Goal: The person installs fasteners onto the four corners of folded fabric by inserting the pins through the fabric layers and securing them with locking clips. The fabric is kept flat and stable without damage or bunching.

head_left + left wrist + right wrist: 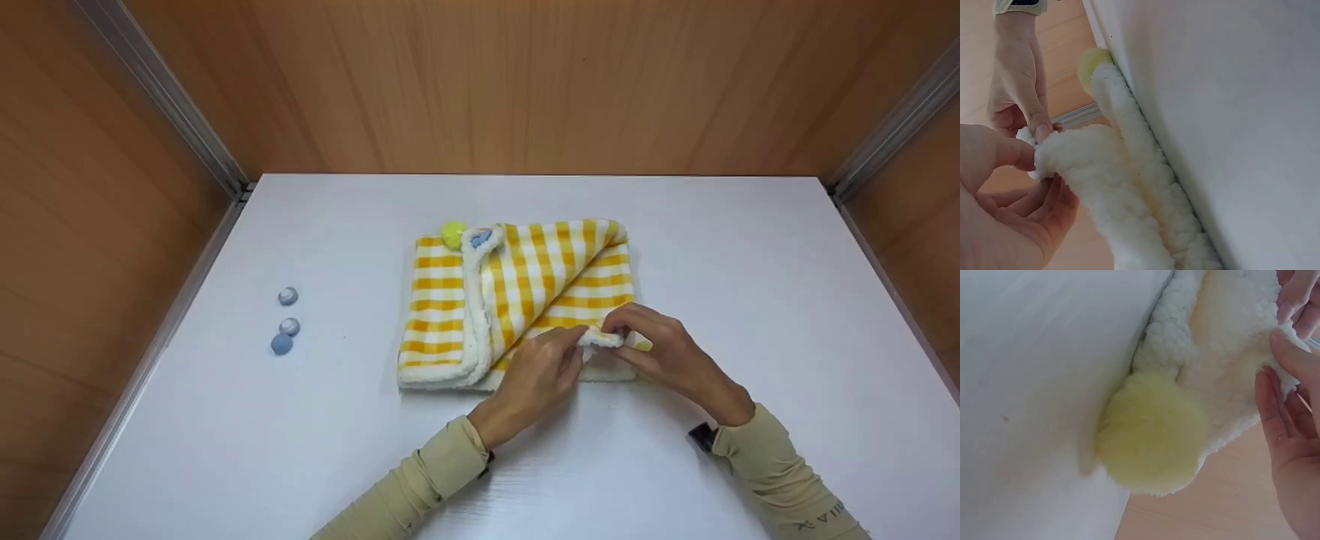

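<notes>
While the left hand (pixel 534 379) and right hand (pixel 675 358) pinch its white fleecy edge (pixel 601 340), the folded yellow-and-white checked blanket (pixel 436 307) lies mostly beyond and leftward on the white tabletop (pixel 337 420). Its longer axis appears crosswise.

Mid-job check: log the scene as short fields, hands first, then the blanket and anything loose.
Left hand: pinches a raised fleecy edge of the blanket
Right hand: pinches the same edge
Blanket: folded, yellow-and-white check, white fleecy trim
Pompoms: two, yellow; one at the far side, one by the right hand
Loose: three small bluish pieces, left of the blanket
</notes>
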A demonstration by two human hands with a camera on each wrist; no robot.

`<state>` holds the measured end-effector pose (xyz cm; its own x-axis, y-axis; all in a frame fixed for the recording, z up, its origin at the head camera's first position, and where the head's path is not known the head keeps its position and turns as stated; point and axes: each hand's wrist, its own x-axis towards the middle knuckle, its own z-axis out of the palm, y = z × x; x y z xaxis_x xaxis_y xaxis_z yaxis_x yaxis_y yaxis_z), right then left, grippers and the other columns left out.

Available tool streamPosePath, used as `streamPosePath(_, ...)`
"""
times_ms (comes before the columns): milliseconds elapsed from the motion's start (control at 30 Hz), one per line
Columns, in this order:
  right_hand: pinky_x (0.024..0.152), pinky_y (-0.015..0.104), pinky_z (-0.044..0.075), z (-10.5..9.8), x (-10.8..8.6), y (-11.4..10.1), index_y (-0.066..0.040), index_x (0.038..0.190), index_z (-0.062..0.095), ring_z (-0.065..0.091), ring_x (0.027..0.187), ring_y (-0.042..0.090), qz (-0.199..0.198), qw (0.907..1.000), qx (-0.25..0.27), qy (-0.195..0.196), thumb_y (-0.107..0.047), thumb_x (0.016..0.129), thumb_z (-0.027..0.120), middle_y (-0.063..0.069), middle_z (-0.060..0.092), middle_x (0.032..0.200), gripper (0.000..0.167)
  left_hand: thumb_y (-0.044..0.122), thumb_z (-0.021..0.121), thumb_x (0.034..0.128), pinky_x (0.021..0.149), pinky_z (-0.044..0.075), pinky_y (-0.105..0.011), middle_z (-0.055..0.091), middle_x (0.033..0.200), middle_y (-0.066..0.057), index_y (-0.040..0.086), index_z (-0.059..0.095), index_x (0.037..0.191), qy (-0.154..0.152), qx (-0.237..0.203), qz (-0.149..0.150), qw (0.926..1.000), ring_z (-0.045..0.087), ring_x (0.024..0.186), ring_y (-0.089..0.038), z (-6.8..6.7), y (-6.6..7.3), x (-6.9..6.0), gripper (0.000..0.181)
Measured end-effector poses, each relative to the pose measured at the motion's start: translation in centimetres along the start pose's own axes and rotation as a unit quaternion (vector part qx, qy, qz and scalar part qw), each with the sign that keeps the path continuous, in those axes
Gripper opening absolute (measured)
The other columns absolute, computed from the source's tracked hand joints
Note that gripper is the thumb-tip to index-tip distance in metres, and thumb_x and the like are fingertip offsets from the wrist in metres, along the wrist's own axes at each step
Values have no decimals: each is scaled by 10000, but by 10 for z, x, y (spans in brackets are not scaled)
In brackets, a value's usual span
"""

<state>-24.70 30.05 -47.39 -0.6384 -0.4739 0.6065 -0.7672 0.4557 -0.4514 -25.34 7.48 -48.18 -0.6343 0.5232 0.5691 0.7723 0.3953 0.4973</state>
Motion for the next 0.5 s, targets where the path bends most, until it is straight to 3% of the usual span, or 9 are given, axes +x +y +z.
streamPosePath(100,773,201,474,0,0,0,-73,1007,662,591,857,140,46,10000,-48,59,154,769,815,19,658,981,363,2,649,966,730,563,-288,720,929,-95,-16,719,1143,-81,68,47,9999,699,830,-194,0,1,0,191)
streamPosePath(500,779,204,452,0,-1,1,-56,983,636,558,855,147,151,9998,67,103,203,780,773,28,626,945,357,29,675,954,696,553,-287,712,938,-66,19,717,1122,25,210,43,9998,667,790,-168,0,2,-2,174)
